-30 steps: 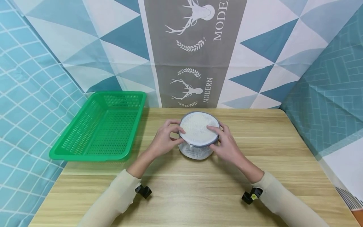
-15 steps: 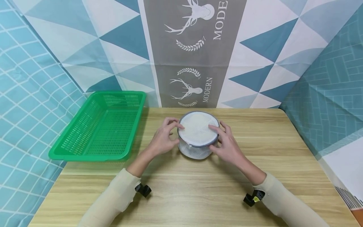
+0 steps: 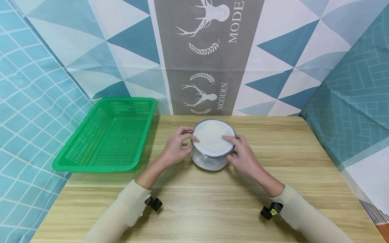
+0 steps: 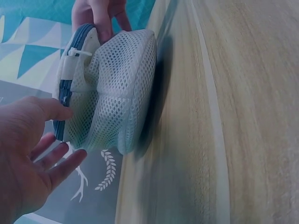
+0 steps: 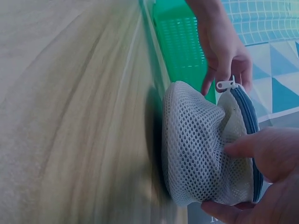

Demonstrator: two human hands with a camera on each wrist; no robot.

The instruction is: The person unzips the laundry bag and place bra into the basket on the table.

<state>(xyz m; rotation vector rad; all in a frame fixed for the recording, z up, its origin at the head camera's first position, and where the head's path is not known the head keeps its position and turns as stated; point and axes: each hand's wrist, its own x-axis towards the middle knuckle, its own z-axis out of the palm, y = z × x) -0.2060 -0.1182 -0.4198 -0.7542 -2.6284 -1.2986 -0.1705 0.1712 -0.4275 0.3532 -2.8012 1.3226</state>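
A round white mesh laundry bag (image 3: 212, 136) with a blue-grey zip around its top rim stands upright on the table, its soft side wall creased. My left hand (image 3: 176, 148) pinches the rim on the left, index finger on the top panel and thumb at the zip edge; its other fingers are loosely spread in the left wrist view. On the right, my right hand (image 3: 243, 155) grips the rim with index finger on top and thumb against the mesh wall (image 5: 196, 144) below. A white zip pull (image 5: 226, 85) shows at the front. The bag's inside is hidden.
A green plastic basket (image 3: 139, 145) with slotted walls stands at the table's left. The wooden table (image 3: 206, 206) ends at the back against a patterned cloth wall (image 3: 200, 64). Tiled-pattern cloth hangs at both sides.
The left thumb and index finger loosened slightly from the rim half a second ago and now close on it again. The bag has barely shifted; the right hand made small adjustments.
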